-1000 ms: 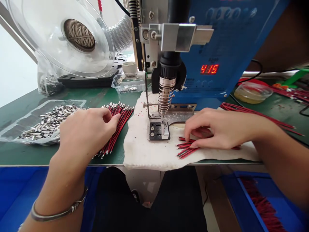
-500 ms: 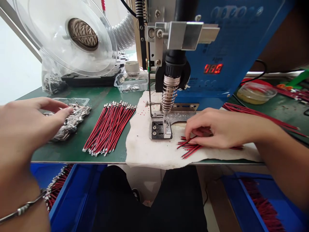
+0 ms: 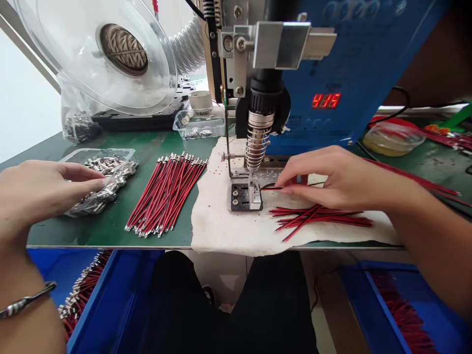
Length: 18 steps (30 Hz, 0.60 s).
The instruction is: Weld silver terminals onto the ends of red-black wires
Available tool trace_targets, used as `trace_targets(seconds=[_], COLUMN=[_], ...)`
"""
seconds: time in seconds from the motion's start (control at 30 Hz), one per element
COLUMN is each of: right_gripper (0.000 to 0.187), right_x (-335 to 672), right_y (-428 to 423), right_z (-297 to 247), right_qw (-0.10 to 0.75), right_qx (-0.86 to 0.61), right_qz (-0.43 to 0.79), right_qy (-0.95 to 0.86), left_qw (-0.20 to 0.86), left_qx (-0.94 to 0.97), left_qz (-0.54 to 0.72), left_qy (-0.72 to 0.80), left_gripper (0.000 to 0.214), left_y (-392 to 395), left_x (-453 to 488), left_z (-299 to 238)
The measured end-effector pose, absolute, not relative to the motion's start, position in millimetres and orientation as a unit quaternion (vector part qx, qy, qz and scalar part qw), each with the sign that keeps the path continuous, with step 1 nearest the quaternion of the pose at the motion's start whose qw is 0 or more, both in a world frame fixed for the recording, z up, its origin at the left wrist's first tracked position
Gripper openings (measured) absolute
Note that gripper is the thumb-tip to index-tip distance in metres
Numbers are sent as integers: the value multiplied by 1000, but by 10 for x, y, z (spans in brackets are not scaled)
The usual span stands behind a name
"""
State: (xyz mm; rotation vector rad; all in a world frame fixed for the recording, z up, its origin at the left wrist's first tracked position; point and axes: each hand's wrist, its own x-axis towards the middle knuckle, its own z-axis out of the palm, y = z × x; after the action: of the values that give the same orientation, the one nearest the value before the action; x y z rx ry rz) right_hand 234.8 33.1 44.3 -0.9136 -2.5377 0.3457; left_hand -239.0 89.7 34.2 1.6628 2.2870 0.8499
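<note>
My right hand (image 3: 324, 179) pinches a red and black wire (image 3: 271, 189) between thumb and fingertips. The wire's left end points at the small metal holder (image 3: 254, 196) beneath the spring-wrapped soldering tip (image 3: 258, 140). Loose red and black wires (image 3: 324, 218) lie below that hand on a white cloth (image 3: 236, 231). On the left, my left hand (image 3: 51, 189) reaches over a clear plastic tray (image 3: 125, 153) of small silvery metal parts (image 3: 120, 179). Its thumb and forefinger are pinched at the parts, and whatever is between them is too small to make out.
A bundle of wires with metal ends (image 3: 165, 194) lies between tray and cloth. The blue machine (image 3: 317, 128) stands behind the holder. Blue bins (image 3: 99, 300) with wires sit below the table edge. A clear reel (image 3: 158, 64) stands back left.
My right hand has lifted a wire from the loose pile and brought it up toward the metal holder. My left thumb and forefinger have closed together at the metal parts.
</note>
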Motion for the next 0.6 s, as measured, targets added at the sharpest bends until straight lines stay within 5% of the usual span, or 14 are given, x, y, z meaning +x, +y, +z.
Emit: trace_targets(seconds=[0.1, 0.3, 0.6], right_gripper=[13, 13, 13], right_x=[2313, 2221, 2189], right_y=[336, 351, 330], right_z=[411, 344, 333], right_qw=[247, 286, 295], right_qx=[-337, -353, -341], right_qz=[106, 82, 55], right_qy=[-902, -887, -891], left_qw=[44, 61, 75], left_qx=[557, 598, 602], left_qz=[167, 150, 165], left_qy=[812, 785, 777], left_gripper=[63, 76, 56], left_y=[766, 696, 810], left_x=[-2125, -2005, -2121], left_z=[439, 532, 478])
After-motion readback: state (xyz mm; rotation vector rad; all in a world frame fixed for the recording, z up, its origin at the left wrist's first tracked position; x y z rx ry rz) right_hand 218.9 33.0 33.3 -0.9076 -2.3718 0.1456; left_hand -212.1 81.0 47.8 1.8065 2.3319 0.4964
